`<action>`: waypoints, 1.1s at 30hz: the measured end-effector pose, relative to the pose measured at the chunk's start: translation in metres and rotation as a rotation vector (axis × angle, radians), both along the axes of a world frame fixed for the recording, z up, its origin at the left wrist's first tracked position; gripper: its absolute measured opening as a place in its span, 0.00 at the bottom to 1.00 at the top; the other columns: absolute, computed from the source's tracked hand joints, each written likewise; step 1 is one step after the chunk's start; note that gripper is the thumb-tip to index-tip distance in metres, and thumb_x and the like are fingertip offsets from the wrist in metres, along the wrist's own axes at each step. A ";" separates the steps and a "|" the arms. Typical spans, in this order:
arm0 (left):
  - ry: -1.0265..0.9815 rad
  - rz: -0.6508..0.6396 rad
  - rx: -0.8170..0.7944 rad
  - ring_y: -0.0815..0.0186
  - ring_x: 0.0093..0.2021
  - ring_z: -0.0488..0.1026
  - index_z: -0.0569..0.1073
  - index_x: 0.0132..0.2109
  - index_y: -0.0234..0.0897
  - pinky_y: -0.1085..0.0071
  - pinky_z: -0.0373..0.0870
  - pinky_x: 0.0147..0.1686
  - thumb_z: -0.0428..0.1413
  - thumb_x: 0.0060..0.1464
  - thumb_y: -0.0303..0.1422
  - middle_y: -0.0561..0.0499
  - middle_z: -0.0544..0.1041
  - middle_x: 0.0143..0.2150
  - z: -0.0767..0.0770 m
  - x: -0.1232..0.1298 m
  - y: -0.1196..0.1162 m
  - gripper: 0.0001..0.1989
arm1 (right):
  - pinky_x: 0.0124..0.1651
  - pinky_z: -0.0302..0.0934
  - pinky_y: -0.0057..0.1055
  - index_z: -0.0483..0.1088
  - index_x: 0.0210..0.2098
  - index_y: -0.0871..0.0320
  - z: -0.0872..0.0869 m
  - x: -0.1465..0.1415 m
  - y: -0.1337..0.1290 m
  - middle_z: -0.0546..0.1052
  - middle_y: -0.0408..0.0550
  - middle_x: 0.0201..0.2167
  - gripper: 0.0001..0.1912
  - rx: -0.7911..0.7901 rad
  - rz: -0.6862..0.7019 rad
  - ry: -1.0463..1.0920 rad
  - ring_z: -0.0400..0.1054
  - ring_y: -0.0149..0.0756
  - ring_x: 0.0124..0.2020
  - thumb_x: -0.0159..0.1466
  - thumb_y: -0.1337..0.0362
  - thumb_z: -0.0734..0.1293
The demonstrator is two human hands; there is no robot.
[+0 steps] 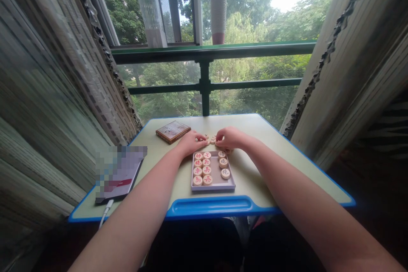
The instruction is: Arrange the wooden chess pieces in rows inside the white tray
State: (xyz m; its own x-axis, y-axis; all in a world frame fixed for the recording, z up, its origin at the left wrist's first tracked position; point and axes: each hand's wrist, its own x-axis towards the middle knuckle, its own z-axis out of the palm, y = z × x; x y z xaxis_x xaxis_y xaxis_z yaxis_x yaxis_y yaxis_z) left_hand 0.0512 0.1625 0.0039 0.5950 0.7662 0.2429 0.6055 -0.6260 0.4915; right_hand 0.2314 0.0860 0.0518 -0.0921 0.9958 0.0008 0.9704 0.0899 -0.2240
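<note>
A shallow white box lies on the table. Round wooden pieces with red characters fill two columns on its left side, and three pieces with dark characters sit along its right side. Beyond the box, several loose pieces lie between my two hands. My left hand touches the pieces from the left, its fingers reaching toward them. From the right, my right hand bends its fingers down at the pieces; what they hold, if anything, is hidden.
A brown square box lies at the back left of the pale table. A tablet-like device, partly pixelated, with a white cable is at the left. Curtains flank the table; a green railing stands behind.
</note>
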 end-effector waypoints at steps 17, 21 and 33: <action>0.014 0.006 -0.041 0.63 0.37 0.70 0.79 0.43 0.41 0.69 0.67 0.40 0.57 0.46 0.46 0.46 0.74 0.40 0.003 0.000 -0.002 0.19 | 0.53 0.54 0.29 0.75 0.45 0.56 -0.019 0.011 0.017 0.73 0.50 0.48 0.18 0.190 -0.021 0.035 0.67 0.36 0.45 0.60 0.69 0.58; 0.007 -0.010 -0.051 0.62 0.37 0.70 0.79 0.43 0.40 0.69 0.68 0.40 0.58 0.46 0.44 0.46 0.74 0.39 0.003 0.000 -0.002 0.19 | 0.55 0.52 0.33 0.75 0.44 0.56 -0.022 0.010 0.018 0.76 0.48 0.45 0.16 0.141 -0.012 -0.023 0.65 0.39 0.47 0.62 0.65 0.59; 0.016 -0.017 -0.054 0.61 0.37 0.71 0.79 0.42 0.40 0.69 0.67 0.38 0.57 0.46 0.45 0.45 0.75 0.40 0.008 -0.001 -0.007 0.19 | 0.39 0.60 0.25 0.76 0.39 0.57 -0.010 0.022 0.013 0.78 0.47 0.40 0.14 0.091 -0.109 0.062 0.69 0.36 0.38 0.56 0.67 0.62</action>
